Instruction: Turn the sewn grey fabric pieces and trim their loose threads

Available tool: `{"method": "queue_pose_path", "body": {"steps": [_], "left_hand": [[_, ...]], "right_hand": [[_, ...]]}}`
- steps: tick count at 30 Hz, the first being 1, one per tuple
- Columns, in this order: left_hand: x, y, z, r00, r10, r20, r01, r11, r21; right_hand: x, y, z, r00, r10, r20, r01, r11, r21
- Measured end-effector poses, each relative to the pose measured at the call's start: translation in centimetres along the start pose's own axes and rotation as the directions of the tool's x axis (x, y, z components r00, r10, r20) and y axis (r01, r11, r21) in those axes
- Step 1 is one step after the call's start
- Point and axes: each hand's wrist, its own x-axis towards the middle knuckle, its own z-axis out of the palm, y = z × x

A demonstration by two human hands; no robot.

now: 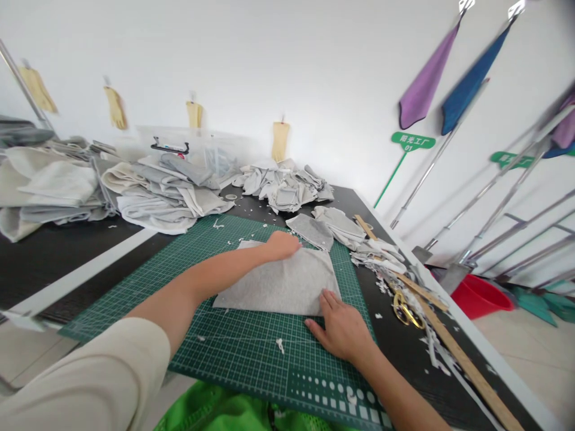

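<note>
A light grey piece of fabric [278, 284] lies flat on a green cutting mat [251, 341]. My left hand [282, 245] reaches across it and rests at its far edge, fingers curled closed. Whatever those fingers hold, if anything, is hidden beneath the hand. With fingers stretched out, my right hand [340, 326] lies open, its fingertips on the near right corner of the fabric. Just beyond the far right edge of this piece is a small stack of grey cut pieces [312, 230].
Piles of folded grey fabric [157, 188] and a heap of cut pieces [290, 185] stand along the back. Gold-handled scissors [406, 310], a wooden ruler [467, 365] and scraps lie at the right. A red bucket [480, 297] stands on the floor.
</note>
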Motion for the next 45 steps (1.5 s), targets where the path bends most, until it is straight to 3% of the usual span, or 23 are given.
{"method": "queue_pose_path", "body": {"steps": [2,4,7,9,13,15,18,23,28,32,37,42,45], "left_hand": [[-0.2,0.7,0.3,0.99,0.14,0.022,-0.139,0.99,-0.033],[-0.2,1.2,0.6,0.98,0.192,0.045,-0.189,0.98,-0.056],[0.0,1.0,0.5,0.999,0.034,0.025,-0.034,0.999,-0.026],[0.1,0.7,0.3,1.0,-0.01,0.008,0.01,1.0,-0.013],[-0.1,0.7,0.6,0.988,0.153,0.03,-0.152,0.987,-0.045],[-0.2,0.7,0.7,0.992,0.125,0.032,-0.123,0.991,-0.046],[-0.2,0.6,0.6,1.0,-0.016,-0.002,0.016,1.0,-0.024],[-0.2,0.8,0.5,0.989,0.145,0.014,-0.144,0.989,-0.031],[0.0,0.5,0.5,1.0,-0.017,-0.001,0.017,1.0,-0.002],[0.0,0.5,1.0,0.993,0.114,0.007,-0.114,0.993,-0.025],[0.4,-2.0,1.2,0.99,-0.134,-0.036,0.134,0.991,-0.001],[0.1,-5.9,1.3,0.966,-0.253,-0.055,0.254,0.967,0.004],[-0.3,-6.9,1.2,0.954,-0.295,-0.061,0.296,0.955,0.0]], "right_hand": [[0.1,0.1,0.1,1.0,0.001,-0.006,-0.001,1.0,-0.003],[0.1,0.1,0.1,1.0,0.0,-0.014,0.0,1.0,-0.004],[0.0,0.1,0.2,1.0,-0.006,-0.017,0.006,1.0,0.008],[0.0,0.1,0.2,1.0,-0.006,-0.015,0.006,1.0,0.019],[0.0,0.1,0.2,1.0,0.001,-0.02,0.0,1.0,0.023],[0.0,0.1,0.1,1.0,0.002,-0.019,-0.001,1.0,0.023],[0.0,0.0,0.1,1.0,-0.005,-0.009,0.005,1.0,0.027],[0.1,0.1,0.3,1.0,-0.007,-0.019,0.007,1.0,0.003],[0.1,0.1,0.4,0.999,-0.016,-0.033,0.017,1.0,0.015],[0.1,0.1,0.5,0.999,-0.018,-0.039,0.019,1.0,0.008],[0.0,0.2,0.6,0.999,-0.018,-0.042,0.019,1.0,0.02],[0.1,0.2,0.6,0.999,-0.011,-0.038,0.012,1.0,0.008],[0.1,0.1,0.6,0.999,-0.012,-0.04,0.012,1.0,0.0]]}}
